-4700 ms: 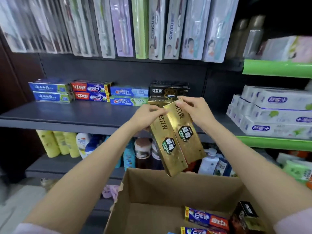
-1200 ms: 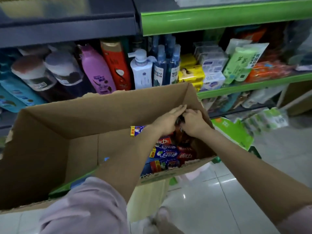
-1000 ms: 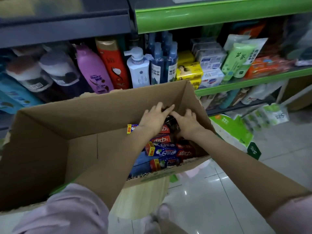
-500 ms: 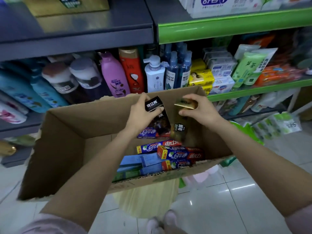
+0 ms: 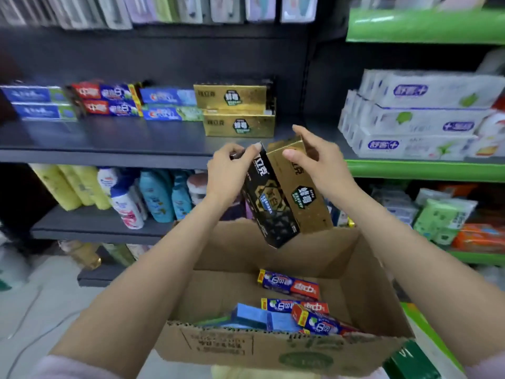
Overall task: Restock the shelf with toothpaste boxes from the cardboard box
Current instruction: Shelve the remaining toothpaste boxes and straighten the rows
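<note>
Store aisle around us: nearest, our cardboard box holds loose toothpaste boxes. Above it our left hand grips a black box and our right hand grips a gold box, side by side and touching. Beyond, two gold boxes sit stacked on the dark shelf.

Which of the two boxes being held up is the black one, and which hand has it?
The black toothpaste box is in the left hand; the right hand holds the gold toothpaste box beside it.
</note>
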{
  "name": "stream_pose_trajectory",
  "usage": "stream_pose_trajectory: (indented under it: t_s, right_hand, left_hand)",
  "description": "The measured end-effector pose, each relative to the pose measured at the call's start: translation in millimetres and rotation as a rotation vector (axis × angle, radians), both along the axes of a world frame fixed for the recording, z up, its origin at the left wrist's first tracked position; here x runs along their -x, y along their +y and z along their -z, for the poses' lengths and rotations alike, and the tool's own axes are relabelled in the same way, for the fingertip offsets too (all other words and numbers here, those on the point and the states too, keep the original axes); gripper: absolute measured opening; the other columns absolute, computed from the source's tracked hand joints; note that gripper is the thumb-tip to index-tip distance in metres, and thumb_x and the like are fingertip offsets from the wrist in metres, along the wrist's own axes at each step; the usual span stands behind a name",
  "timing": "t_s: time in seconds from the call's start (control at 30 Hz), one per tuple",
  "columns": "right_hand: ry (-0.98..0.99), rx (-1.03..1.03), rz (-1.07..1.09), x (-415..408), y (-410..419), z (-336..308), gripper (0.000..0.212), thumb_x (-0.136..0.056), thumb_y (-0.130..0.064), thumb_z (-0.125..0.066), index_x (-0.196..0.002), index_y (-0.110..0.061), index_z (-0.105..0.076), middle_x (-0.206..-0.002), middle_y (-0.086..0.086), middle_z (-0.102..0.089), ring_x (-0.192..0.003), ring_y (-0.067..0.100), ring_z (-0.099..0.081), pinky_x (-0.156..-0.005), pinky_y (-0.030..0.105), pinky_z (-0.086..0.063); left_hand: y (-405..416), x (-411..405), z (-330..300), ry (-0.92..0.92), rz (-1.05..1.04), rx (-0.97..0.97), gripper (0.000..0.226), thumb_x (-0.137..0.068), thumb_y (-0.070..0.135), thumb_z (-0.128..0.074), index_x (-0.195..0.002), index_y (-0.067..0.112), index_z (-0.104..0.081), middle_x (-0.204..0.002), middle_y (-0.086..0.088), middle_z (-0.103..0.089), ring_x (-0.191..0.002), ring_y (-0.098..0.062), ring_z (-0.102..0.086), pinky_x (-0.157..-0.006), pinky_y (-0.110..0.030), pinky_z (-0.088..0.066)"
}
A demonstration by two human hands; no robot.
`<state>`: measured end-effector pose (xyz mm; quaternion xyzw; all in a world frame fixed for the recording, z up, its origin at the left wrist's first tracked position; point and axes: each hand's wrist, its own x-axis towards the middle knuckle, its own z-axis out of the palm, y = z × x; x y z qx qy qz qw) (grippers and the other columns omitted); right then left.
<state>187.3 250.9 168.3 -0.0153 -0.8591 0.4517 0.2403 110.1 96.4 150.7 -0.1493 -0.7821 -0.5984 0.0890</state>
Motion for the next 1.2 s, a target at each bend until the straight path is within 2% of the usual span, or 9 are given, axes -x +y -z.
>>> stream_pose_trajectory:
  t_s: [0.1, 0.2, 0.4, 0.5, 0.57, 0.73, 0.93, 1.03, 1.2]
  right_hand:
    - [0.051, -0.161, -0.028, 21.3, -18.2, -38.9, 0.066, -0.088, -0.038, -0.060, -0.146, -0.024, -0.032, -0.125, 0.006, -0.057, -0.118, 0.018, -0.050, -0.091, 0.020, -0.033]
    - [0.087, -0.339, -0.093, 45.7, -40.2, -69.9, 0.068, -0.086, -0.030, -0.064, -0.146, -0.019, -0.033, -0.099, -0.004, -0.053, -0.097, 0.012, -0.047, -0.080, 0.011, -0.032]
    - [0.054, -0.733, 0.003, 129.6, -69.6, -97.3, 0.056, -0.082, -0.030, -0.069, -0.131, -0.017, -0.046, -0.122, 0.004, -0.056, -0.114, 0.024, -0.052, -0.096, 0.041, -0.042]
    - [-0.020, -0.854, 0.028, 173.8, -84.0, -106.7, 0.053, -0.085, -0.031, -0.065, -0.133, -0.022, -0.044, -0.126, 0.004, -0.054, -0.117, 0.026, -0.049, -0.096, 0.044, -0.042]
    - [-0.038, -0.987, 0.080, 204.0, -91.5, -110.3, 0.054, -0.088, -0.033, -0.061, -0.137, -0.027, -0.040, -0.131, 0.003, -0.050, -0.121, 0.026, -0.045, -0.095, 0.045, -0.039]
    - [-0.105, -1.140, 0.270, 251.9, -100.8, -86.7, 0.064, -0.093, -0.039, -0.050, -0.148, -0.038, -0.017, -0.143, 0.005, -0.034, -0.132, 0.027, -0.032, -0.112, 0.055, -0.018]
    - [-0.037, -1.163, 0.294, 251.9, -97.7, -87.1, 0.062, -0.095, -0.033, -0.049, -0.149, -0.028, -0.018, -0.137, 0.004, -0.040, -0.121, 0.028, -0.040, -0.101, 0.043, -0.037]
    - [-0.101, -1.025, 0.217, 252.4, -92.3, -86.1, 0.061, -0.096, -0.029, -0.048, -0.149, -0.028, -0.019, -0.141, 0.002, -0.039, -0.123, 0.024, -0.040, -0.092, 0.041, -0.046]
    - [-0.093, -0.855, 0.070, 256.7, -84.4, -65.9, 0.050, -0.096, -0.010, -0.048, -0.144, -0.018, -0.037, -0.146, 0.003, -0.042, -0.134, 0.020, -0.037, -0.114, 0.030, -0.022]
  left_hand:
    - [-25.9, 14.8, -27.6, -0.049, -0.101, -0.102, 0.034, -0.086, 0.049, -0.059, -0.067, 0.021, -0.054, -0.067, 0.006, -0.054, -0.076, -0.017, -0.052, -0.070, -0.034, -0.038]
    - [-53.7, 43.5, -40.2, -0.165, -0.171, -0.322, 0.047, -0.086, 0.048, -0.058, -0.057, 0.019, -0.036, -0.058, 0.001, -0.036, -0.062, -0.018, -0.038, -0.062, -0.035, -0.032]
    - [-93.7, 107.7, -58.7, -0.289, -0.182, -0.406, 0.044, -0.087, 0.048, -0.058, -0.060, 0.018, -0.040, -0.065, -0.001, -0.043, -0.068, -0.020, -0.042, -0.068, -0.033, -0.037]
    - [-98.9, 147.5, -60.5, -0.324, -0.091, -0.396, 0.047, -0.066, 0.062, -0.063, -0.073, 0.016, -0.056, -0.089, -0.006, -0.065, -0.090, -0.025, -0.060, -0.094, -0.044, -0.049]
    - [-100.3, 175.3, -59.5, -0.371, -0.040, -0.387, 0.056, -0.057, 0.067, -0.062, -0.084, 0.017, -0.061, -0.105, -0.010, -0.068, -0.101, -0.030, -0.063, -0.093, -0.051, -0.051]
    - [-100.3, 208.9, -57.1, -0.417, 0.058, -0.430, 0.047, -0.087, 0.050, -0.057, -0.111, 0.009, -0.057, -0.112, -0.010, -0.063, -0.102, -0.028, -0.062, -0.085, -0.045, -0.056]
    - [-94.8, 230.4, -44.9, -0.459, 0.139, -0.482, 0.029, -0.092, 0.041, -0.054, -0.103, 0.014, -0.058, -0.119, -0.013, -0.063, -0.111, -0.029, -0.060, -0.085, -0.045, -0.055]
    - [-91.3, 232.0, -44.7, -0.458, 0.157, -0.496, 0.027, -0.094, 0.038, -0.051, -0.104, 0.013, -0.057, -0.118, -0.012, -0.064, -0.110, -0.028, -0.061, -0.085, -0.044, -0.055]
    - [-89.0, 229.9, -44.3, -0.478, 0.177, -0.521, 0.035, -0.095, 0.040, -0.050, -0.114, 0.012, -0.057, -0.118, -0.010, -0.065, -0.109, -0.027, -0.061, -0.081, -0.042, -0.056]
